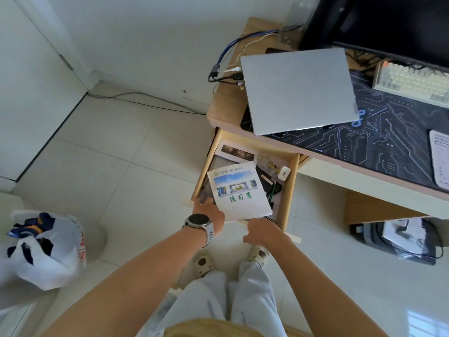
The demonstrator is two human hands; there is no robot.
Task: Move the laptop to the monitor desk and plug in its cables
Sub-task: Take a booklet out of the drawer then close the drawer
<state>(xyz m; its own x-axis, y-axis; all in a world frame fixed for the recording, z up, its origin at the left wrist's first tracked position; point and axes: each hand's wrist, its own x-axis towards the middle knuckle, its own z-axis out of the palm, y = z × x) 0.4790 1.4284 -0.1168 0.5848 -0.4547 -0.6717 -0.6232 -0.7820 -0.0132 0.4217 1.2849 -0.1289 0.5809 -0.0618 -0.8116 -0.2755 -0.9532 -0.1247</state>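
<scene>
The closed silver laptop (298, 91) lies on the wooden monitor desk (218, 103), partly on a dark circuit-pattern mat (388, 147), in front of the black monitor (388, 23). Several cables (230, 74) meet the laptop's left edge. Below the desk's front a drawer (290, 190) stands pulled out. My left hand (211, 212), with a watch on its wrist, pinches the lower left corner of a white exercise book (239, 190) over the drawer. My right hand (261, 229) grips the drawer's front edge just under the book; its fingertips are hidden.
A cream keyboard (410, 83) sits right of the laptop and a printed sheet (439, 159) at the desk's right. The drawer holds photos, a white adapter (284, 172) and small items. A full plastic bag (41, 249) stands left on the tiled floor; a black box with cables (401, 239) lies under the desk.
</scene>
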